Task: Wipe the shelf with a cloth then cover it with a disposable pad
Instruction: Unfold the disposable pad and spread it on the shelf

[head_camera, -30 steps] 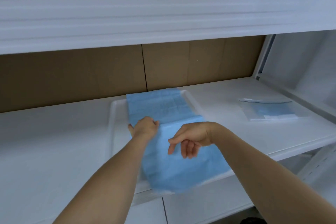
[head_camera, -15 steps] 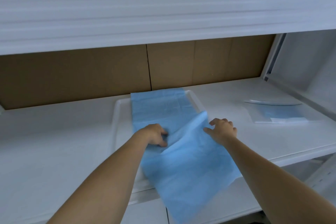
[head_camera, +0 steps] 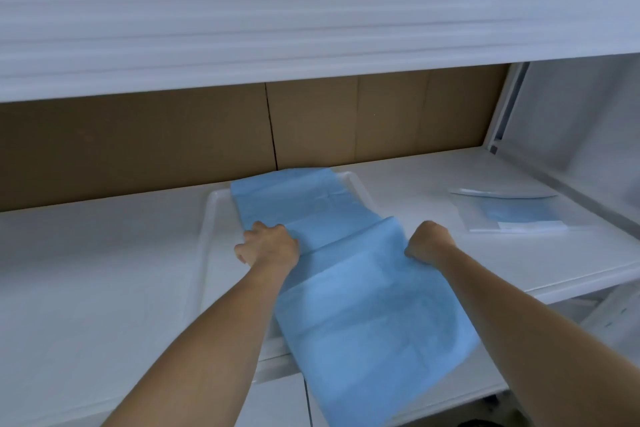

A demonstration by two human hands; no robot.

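The thin blue disposable paper pad (head_camera: 353, 274) lay lengthwise over the shallow white plastic tray (head_camera: 207, 215) on the white metal shelf (head_camera: 86, 270), its far end reaching the brown cardboard back wall (head_camera: 138, 146) and its near end spilling past the shelf's front edge; a second leaf was folded open toward the right. The left hand (head_camera: 268, 246) was curled down on the pad's left edge over the tray, fingers bent under so that it appeared to pinch or pin the paper, though the fingertips were hidden; the right hand (head_camera: 429, 243) was closed in a fist on the pad's right edge, gripping it.

A second before, the right hand had hung loose above the middle of the still-narrow pad; half a second before, it had been lifting a flap rightward; by this moment it had carried that flap out to the side, and the blue surface was about twice as wide at the near half. The far half was still a single narrow strip.

That suggested the wiping was over and the covering was under way, with the unfolding only partly done; the pad probably needed squaring and pulling back from the overhang. A clear flat packet holding another folded blue sheet (head_camera: 512, 215) lay well apart to the right.
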